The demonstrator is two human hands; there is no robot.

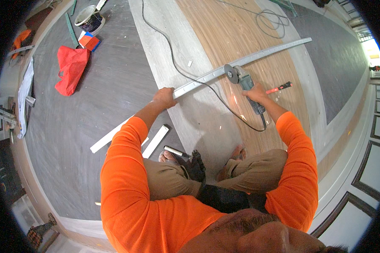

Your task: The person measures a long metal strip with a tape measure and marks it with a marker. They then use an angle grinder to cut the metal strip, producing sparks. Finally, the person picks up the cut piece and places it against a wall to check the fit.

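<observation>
My left hand point(165, 98) is closed around a long, light-grey metal channel point(268, 52) that slants over the floor, low at my left and away to the right. In my right hand point(256, 92) is an angle grinder point(254, 104), gripped around its body. Its cutting disc point(231, 74) is at the channel's near edge; whether they touch I cannot tell. Orange streaks like sparks show beside the grinder. A black cord point(217, 89) loops from its rear and crosses over the channel. A red-and-black utility knife point(279, 87) lies just right of my right hand.
White strip pieces point(156, 141) lie near my feet. At far left are a red bag point(73, 69), an orange-and-blue box point(89, 41) and a bucket point(89, 20). A coiled grey cable point(274, 23) lies ahead. Panelled woodwork point(369, 164) lines the right side.
</observation>
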